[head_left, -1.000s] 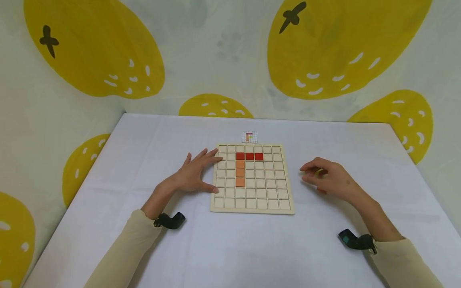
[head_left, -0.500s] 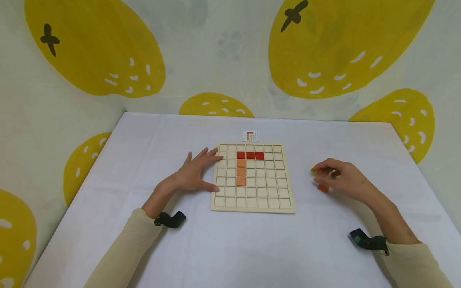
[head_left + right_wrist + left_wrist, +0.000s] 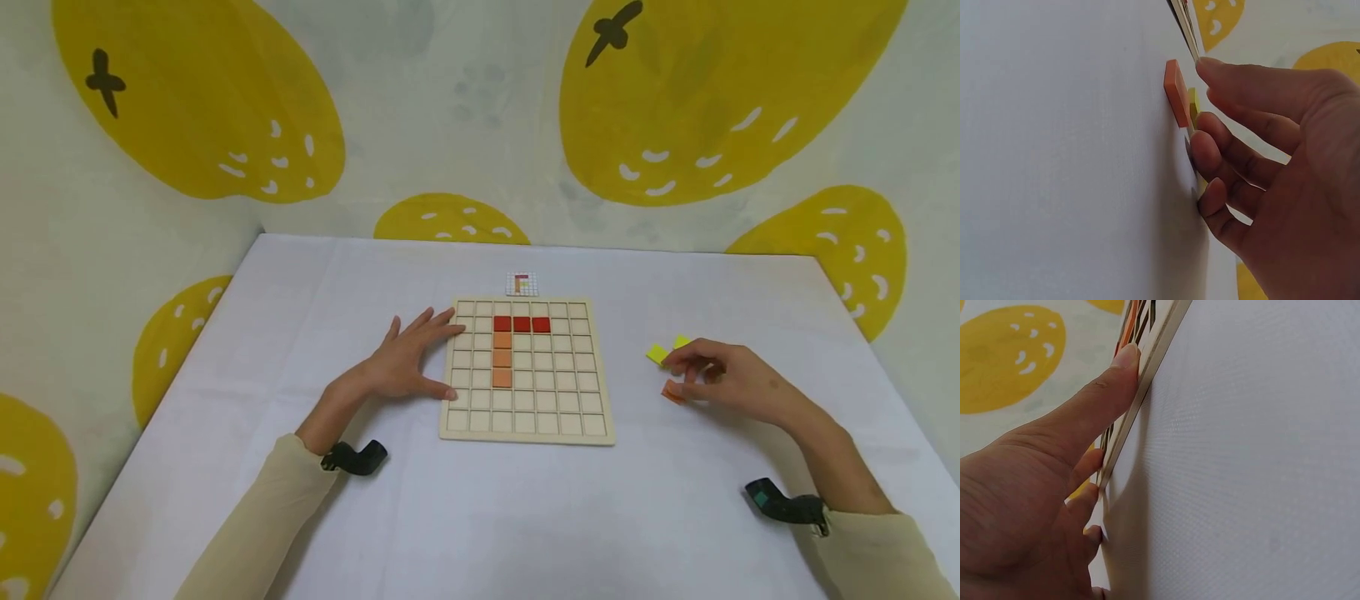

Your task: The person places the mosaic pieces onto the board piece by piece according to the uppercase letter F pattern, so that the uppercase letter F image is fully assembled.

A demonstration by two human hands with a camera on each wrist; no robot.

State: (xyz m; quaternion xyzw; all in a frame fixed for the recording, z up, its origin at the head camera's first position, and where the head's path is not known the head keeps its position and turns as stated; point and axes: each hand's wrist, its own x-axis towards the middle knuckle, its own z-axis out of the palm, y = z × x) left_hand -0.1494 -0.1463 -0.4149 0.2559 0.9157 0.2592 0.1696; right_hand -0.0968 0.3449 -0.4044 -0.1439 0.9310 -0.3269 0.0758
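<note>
A square wooden grid board [image 3: 534, 402] lies on the table. In its cells sit a row of red tiles [image 3: 521, 324] and a column of orange tiles [image 3: 502, 358]. Spread along the board's left edge, my left hand [image 3: 397, 360] rests its thumb and fingertips on the rim; the left wrist view shows the thumb [image 3: 1085, 406] there. To the board's right, my right hand [image 3: 731, 379] hovers with loosely bent fingers and nothing visible between them. Its thumb is close over a loose orange tile [image 3: 1175, 94]. Two yellow tiles [image 3: 657, 355] lie by its fingertips, one partly covered.
A small printed pattern card [image 3: 522, 284] lies just behind the board. White cloth [image 3: 360, 533] covers the table. Fabric walls with yellow fruit prints [image 3: 450, 218] stand at the back and left.
My right hand has drawn back to the right, away from the board, uncovering the loose orange tile and the yellow tiles. My left hand keeps its place on the board's edge.
</note>
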